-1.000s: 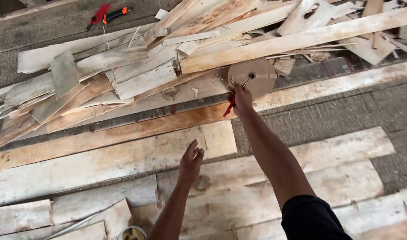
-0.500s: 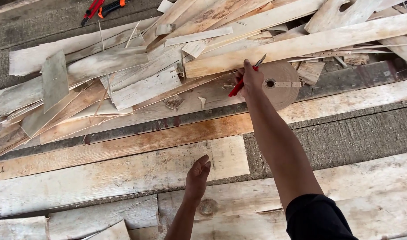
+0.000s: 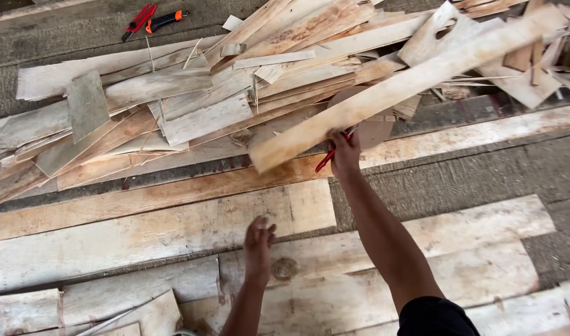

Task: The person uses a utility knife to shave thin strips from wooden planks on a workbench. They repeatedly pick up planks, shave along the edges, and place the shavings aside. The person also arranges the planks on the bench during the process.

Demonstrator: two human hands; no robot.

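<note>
My right hand [image 3: 345, 155] reaches far forward and grips a long pale plank [image 3: 422, 74] near its lower end, with a thin red tool [image 3: 334, 151] also in its fingers. The plank runs up to the right over a heap of scrap boards. A round brown wooden disc [image 3: 375, 127] lies partly hidden under the plank, just beyond the hand. My left hand [image 3: 259, 241] hovers low over the flat floor boards [image 3: 141, 230], fingers apart, holding nothing.
A heap of thin offcuts and planks [image 3: 191, 106] covers the far side. Red pliers [image 3: 137, 20] and an orange-and-black cutter [image 3: 164, 20] lie at the top left. Grey rough ground [image 3: 503, 168] shows between boards at the right.
My right hand moved from the round disc to the long plank and took hold of its end, which now covers part of the disc. My left hand stayed low over the floor boards.
</note>
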